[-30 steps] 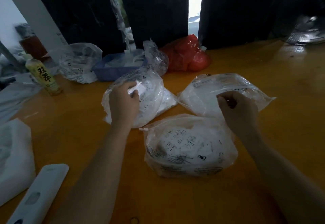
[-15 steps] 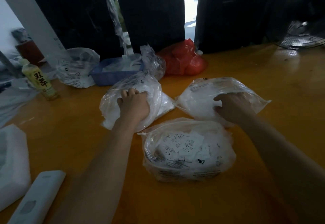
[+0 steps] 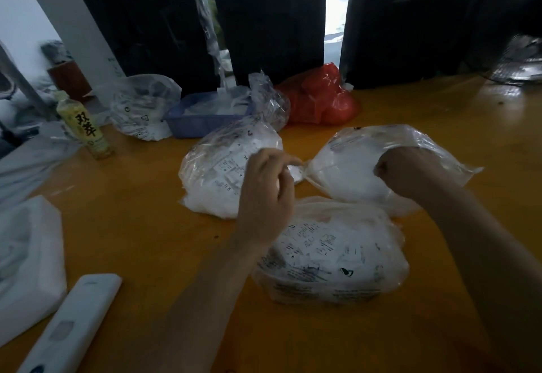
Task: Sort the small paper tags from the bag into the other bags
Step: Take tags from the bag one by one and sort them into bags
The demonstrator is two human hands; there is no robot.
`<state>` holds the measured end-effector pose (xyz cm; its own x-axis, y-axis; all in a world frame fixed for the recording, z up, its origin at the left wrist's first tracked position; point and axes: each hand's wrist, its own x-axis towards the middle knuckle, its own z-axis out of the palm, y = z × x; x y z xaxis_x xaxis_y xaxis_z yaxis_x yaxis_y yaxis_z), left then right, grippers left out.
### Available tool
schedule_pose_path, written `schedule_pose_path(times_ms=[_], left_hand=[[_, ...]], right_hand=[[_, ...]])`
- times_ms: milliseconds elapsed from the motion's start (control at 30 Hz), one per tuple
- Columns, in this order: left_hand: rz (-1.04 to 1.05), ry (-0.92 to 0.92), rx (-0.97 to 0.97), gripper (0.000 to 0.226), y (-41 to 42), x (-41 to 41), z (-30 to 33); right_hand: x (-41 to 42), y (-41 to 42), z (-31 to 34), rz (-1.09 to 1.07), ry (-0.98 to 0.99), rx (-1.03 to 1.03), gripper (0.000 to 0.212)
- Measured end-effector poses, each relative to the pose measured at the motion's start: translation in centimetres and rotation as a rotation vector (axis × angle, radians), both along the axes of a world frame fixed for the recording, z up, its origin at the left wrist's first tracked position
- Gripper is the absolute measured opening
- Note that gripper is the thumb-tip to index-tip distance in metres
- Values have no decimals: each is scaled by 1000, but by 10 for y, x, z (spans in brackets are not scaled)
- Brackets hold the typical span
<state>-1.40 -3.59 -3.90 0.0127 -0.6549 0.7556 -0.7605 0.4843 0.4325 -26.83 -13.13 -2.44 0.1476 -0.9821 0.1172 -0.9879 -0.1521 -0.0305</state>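
Remote: a white remote control [image 3: 69,328] lay at the near left edge of the orange worktop [image 3: 146,240], beside a block of white foam packing [image 3: 26,261].
Near bag: a clear plastic bag [image 3: 331,258] full of small printed paper tags [image 3: 319,243] sat nearest the person, between the two forearms.
Left hand: the left hand [image 3: 265,193] hung above the gap between the near bag and the left bag, its fingers [image 3: 289,160] curled and drawn together at the tips; whether they pinched a tag was too blurred to tell.
Left bag: a second clear bag [image 3: 217,179] of tags lay just behind and left of that hand, bulging and upright.
Right hand: the right hand [image 3: 407,170] was set against the top of the right bag [image 3: 360,167], fingers curled under and out of sight, so their grip could not be told.
Right bag: it lay on its side, touching the near bag, its corner reaching toward the left hand.
Bottle: a yellow-labelled drink bottle [image 3: 86,129] stood at the far left.
Basket: a blue plastic basket [image 3: 202,120] holding white pieces sat behind the left bag, with another clear bag [image 3: 143,108] on its left.
Red bag: a red plastic bag [image 3: 322,100] rested at the far edge, against dark wrapped bundles [image 3: 272,20].
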Motion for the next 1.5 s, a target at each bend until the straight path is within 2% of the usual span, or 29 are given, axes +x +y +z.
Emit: schedule_pose_path(times_ms=[100, 200, 300, 367, 633, 733, 833, 967, 1033, 1133, 1233, 1300, 1367, 1400, 1500], left_hand=[[-165, 128, 193, 26, 16, -14, -14], [-185, 300, 433, 27, 27, -16, -30], [-183, 423, 560, 28, 29, -15, -36], [-190, 449, 579, 27, 29, -15, -35], [-200, 501, 607, 28, 26, -14, -40], [-214, 502, 618, 28, 26, -14, -43], [-221, 510, 623, 29, 26, -14, -44], [-231, 520, 633, 29, 25, -13, -46], [-246, 534, 631, 28, 24, -12, -47], [-260, 538, 613, 25, 25, -12, -47], [-307, 589, 628, 16, 26, -14, -42], [-385, 687, 685, 31, 28, -18, -36], [-442, 816, 754, 44, 29, -24, -32], [-458, 865, 770, 42, 30, -26, -32], [-468, 974, 765, 9, 32, -24, -31]], right_hand=[[3, 9, 4, 27, -14, -7, 28], [4, 14, 3, 22, -114, 87, 38], [5, 16, 2, 26, -156, 86, 23], [8, 16, 1, 27, -211, 86, 22], [-1, 11, -1, -39, -250, 116, 56], [-4, 11, -3, -42, -204, 94, 51], [-8, 8, -7, -36, -297, 99, 38], [-10, 6, -9, -1, -438, 167, 62], [-10, 8, -11, -9, -542, 155, 66], [-8, 18, -9, -22, -821, 42, 49], [3, 39, -2, 53, -1172, 121, 34], [18, 54, 2, 146, -1282, 200, 33], [34, 67, 3, 237, -1209, 209, 35], [42, 72, 3, 278, -1145, 202, 37], [59, 77, -1, 374, -1076, 185, 37]])
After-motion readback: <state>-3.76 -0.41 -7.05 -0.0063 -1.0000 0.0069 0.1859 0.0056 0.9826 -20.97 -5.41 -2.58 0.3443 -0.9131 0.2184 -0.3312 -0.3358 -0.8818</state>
